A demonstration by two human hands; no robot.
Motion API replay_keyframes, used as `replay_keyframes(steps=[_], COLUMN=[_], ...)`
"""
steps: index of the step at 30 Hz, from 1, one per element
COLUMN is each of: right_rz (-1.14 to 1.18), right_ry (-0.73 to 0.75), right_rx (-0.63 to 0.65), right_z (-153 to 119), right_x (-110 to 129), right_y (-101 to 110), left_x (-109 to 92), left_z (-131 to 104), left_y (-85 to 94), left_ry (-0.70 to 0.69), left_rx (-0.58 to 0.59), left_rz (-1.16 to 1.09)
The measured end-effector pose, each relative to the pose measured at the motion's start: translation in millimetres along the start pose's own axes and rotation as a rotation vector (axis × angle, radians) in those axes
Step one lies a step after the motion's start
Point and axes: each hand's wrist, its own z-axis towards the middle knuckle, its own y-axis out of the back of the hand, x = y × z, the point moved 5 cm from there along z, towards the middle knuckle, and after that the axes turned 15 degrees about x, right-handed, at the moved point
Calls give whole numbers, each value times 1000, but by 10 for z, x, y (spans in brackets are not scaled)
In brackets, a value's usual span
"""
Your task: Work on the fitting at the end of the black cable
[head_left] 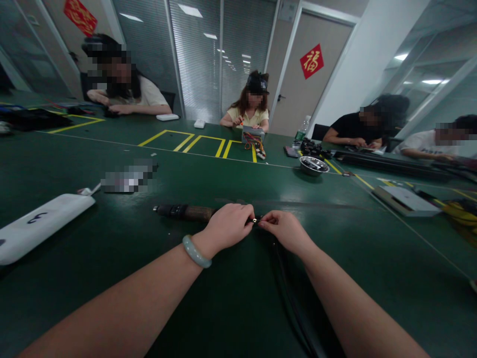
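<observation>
My left hand (231,223), with a pale green bangle on its wrist, is closed in a pinch. At its fingertips shows a small brass-coloured metal piece (255,220). Close on the right, my right hand (286,229) pinches the dark end of a black cable (285,283), which runs down toward the near table edge. Its exact end is hidden by the fingers. Behind my left hand lies a dark cylindrical tool with a brown, wood-like grip (197,214) and a metal tip pointing left. My left hand covers its right part.
The green table (208,308) bears a white power bank-like case (48,221) on the left. Ahead stand a metal bowl (314,165) and a grey box with wires (252,134). A flat pale box (406,199) lies right. Several people sit along the far side.
</observation>
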Motion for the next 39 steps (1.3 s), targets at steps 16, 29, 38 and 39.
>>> replay_keyframes(steps=[16, 29, 38, 39], right_rz=[24, 38, 58, 65], right_ry=[17, 2, 23, 22], right_rx=[-33, 18, 38, 41], right_z=[-10, -6, 40, 40], right_x=[37, -9, -55, -53], right_y=[-18, -1, -35, -37], left_x=[19, 19, 26, 23], left_z=[1, -4, -2, -4], left_y=[-13, -15, -28, -24], left_ry=[29, -18, -19, -17], left_rx=[-31, -24, -42, -45], left_rz=[-1, -15, -7, -5])
